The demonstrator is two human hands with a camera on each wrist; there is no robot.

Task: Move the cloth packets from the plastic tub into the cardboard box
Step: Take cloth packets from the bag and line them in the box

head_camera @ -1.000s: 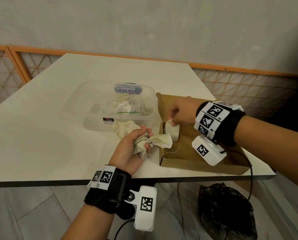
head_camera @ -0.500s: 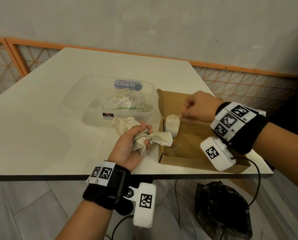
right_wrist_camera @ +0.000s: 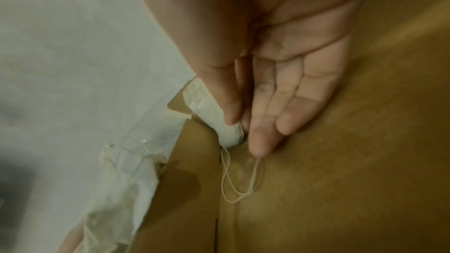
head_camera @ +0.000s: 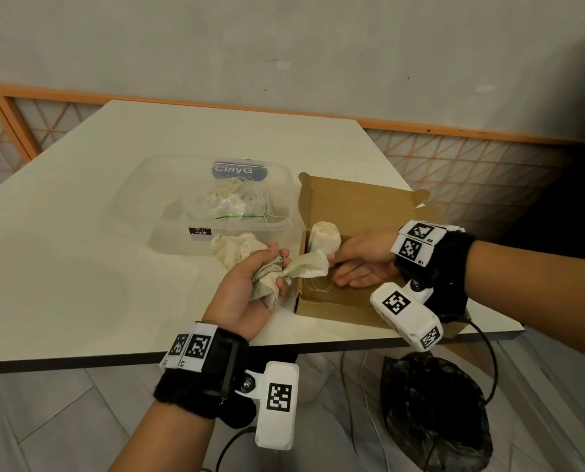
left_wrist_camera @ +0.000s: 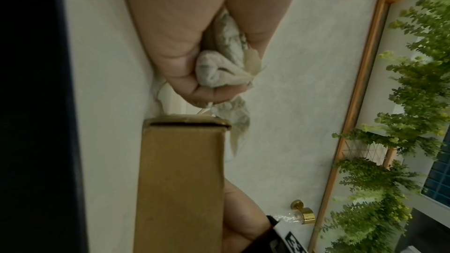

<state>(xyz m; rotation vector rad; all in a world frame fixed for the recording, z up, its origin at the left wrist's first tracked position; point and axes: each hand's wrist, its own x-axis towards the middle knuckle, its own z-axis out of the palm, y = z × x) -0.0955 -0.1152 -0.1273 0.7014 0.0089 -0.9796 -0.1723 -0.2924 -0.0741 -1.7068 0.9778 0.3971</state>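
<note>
My left hand [head_camera: 270, 272] grips a crumpled bundle of cream cloth packets [head_camera: 267, 284] just left of the cardboard box [head_camera: 359, 202]. One packet [head_camera: 309, 265] sticks out of the bundle over the box's left wall. My right hand [head_camera: 332, 264] pinches its end between thumb and forefinger, the other fingers straight. In the right wrist view the right hand [right_wrist_camera: 237, 124] pinches that packet [right_wrist_camera: 228, 134], a thread loop hanging below. Another packet [head_camera: 323, 238] stands upright in the box. The clear plastic tub [head_camera: 168, 233] holds more packets [head_camera: 229, 202]. The left wrist view shows the left hand [left_wrist_camera: 207, 84] round the bundle [left_wrist_camera: 219, 72].
A crumpled cloth [head_camera: 233, 248] lies on the white table [head_camera: 80, 250] in front of the tub. The box sits at the table's near right corner. A black plastic bag [head_camera: 434, 413] and cables lie on the floor below. An orange lattice rail [head_camera: 471, 172] runs behind.
My right hand left the upright packet in the box, came down to the left hand's bundle and pinched the packet end. The left hand stayed by the box.
</note>
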